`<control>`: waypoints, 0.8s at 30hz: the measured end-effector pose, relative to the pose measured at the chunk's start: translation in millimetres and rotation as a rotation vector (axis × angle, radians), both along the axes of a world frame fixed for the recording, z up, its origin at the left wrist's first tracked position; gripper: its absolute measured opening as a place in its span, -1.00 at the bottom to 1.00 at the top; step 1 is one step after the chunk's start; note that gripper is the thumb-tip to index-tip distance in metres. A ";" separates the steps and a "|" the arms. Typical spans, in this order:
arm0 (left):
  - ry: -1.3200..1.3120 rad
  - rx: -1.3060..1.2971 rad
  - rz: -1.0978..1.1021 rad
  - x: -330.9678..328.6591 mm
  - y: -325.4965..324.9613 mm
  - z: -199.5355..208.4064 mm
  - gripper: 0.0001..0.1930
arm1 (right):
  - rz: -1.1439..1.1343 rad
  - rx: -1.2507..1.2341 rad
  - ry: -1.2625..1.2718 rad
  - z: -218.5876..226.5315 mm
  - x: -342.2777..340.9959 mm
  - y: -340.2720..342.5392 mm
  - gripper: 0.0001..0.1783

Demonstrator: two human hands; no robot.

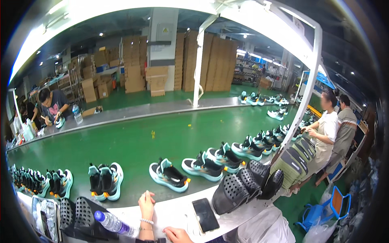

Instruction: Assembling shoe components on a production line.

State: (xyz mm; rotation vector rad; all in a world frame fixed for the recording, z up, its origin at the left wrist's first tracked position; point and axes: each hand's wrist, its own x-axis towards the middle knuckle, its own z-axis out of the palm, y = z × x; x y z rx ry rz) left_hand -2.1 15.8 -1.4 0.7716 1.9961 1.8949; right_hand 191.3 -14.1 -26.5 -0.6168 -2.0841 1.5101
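Smooth green belt, right end hidden. White worktop, front cut off. Teal-soled shoe near belt's near edge, beyond left hand: released, bead bracelet, over worktop's far edge. Right hand cropped, grip can't tell.

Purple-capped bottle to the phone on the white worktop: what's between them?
In the head view, the left hand's wrist with a beaded bracelet, then the right hand, closer to the picture's lower edge.
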 end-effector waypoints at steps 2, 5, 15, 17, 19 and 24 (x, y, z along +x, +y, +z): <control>-0.037 -0.019 -0.002 6.5 3.7 -9.0 -0.58 | -0.045 -0.039 0.030 -13.2 0.3 3.1 -0.76; 0.015 -0.037 0.035 1.1 3.4 -30.8 -0.57 | -0.105 -0.080 0.064 -12.3 -1.6 -5.3 -0.70; 0.139 -0.028 0.019 -2.1 3.9 -26.8 -0.54 | -0.153 0.099 -0.005 -51.3 -6.1 -3.2 -0.35; 0.039 -0.177 -0.089 -6.9 2.5 -25.9 -0.75 | -0.192 0.134 -0.011 -65.0 -10.4 -0.3 -0.33; 0.085 -0.082 0.005 -4.2 4.8 -32.8 -0.59 | -0.210 0.166 0.026 -78.3 -15.6 -3.0 -0.32; 0.089 -0.049 -0.018 -4.9 4.6 -31.8 -0.61 | -0.176 0.048 -0.043 -69.5 -9.6 -4.0 -0.33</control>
